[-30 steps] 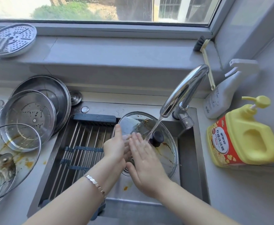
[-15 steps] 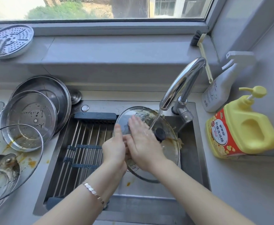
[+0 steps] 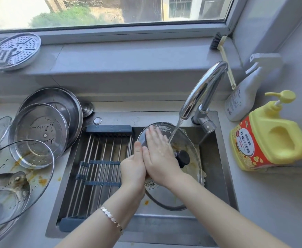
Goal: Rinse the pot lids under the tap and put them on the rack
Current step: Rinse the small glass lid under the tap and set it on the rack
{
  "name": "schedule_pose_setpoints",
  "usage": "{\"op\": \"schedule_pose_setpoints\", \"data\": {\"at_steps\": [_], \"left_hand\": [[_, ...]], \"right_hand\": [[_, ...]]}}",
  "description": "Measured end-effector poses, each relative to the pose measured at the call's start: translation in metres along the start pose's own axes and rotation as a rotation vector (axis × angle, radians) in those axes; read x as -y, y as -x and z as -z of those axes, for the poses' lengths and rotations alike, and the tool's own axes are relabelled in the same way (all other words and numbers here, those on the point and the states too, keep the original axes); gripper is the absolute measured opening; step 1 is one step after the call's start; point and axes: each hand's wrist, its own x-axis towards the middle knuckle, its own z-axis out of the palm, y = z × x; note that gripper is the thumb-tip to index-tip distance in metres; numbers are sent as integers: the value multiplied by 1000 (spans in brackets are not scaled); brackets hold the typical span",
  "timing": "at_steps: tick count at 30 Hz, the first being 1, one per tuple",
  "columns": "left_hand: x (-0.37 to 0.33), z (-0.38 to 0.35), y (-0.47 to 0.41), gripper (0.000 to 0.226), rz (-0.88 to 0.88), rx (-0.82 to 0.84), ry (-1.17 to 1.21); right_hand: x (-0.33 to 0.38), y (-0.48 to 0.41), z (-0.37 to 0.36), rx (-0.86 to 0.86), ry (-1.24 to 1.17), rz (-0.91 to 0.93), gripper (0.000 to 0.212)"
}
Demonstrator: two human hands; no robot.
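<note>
Glass pot lid (image 3: pixel 189 140), round, black-knobbed and smeared with orange sauce, stood tilted in the steel sink (image 3: pixel 216 158) under water running from the curved chrome tap (image 3: pixel 203 86). The left hand (image 3: pixel 133 169) gripped its left rim, thumb up. The right hand (image 3: pixel 158 153) lay flat on the glass, fingers straight together. Beside it, the roll-up steel-rod rack (image 3: pixel 100 158) spanned the sink's left half.

**Bare forearms and one bracelet**

Both arms are bare from the fingers to the lower edge of the view. The left hand (image 3: pixel 133 169) has a slim bracelet (image 3: pixel 111 218) at its wrist, made of small flat pearly white pieces set in a row. Gold-toned links finish it at the outer side. The back of the right hand (image 3: pixel 160 158) shines wet, with small drops of water on it.
</note>
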Motion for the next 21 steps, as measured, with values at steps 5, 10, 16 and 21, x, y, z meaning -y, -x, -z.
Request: {"op": "schedule_pose_setpoints", "data": {"at_steps": [5, 10, 16, 21], "left_hand": [[0, -1, 7, 54, 25, 77, 18], [2, 2, 6, 59, -21, 19, -17], [0, 1, 14, 57, -7, 123, -3], [-5, 4, 14, 57, -49, 84, -2]], "right_hand": [[-12, -24, 14, 51, -154, -379, 64], [13, -9, 3, 22, -141, -281, 61], [3, -33, 24, -23, -228, -613, 66], [8, -26, 12, 32, -189, -477, 76]]}}
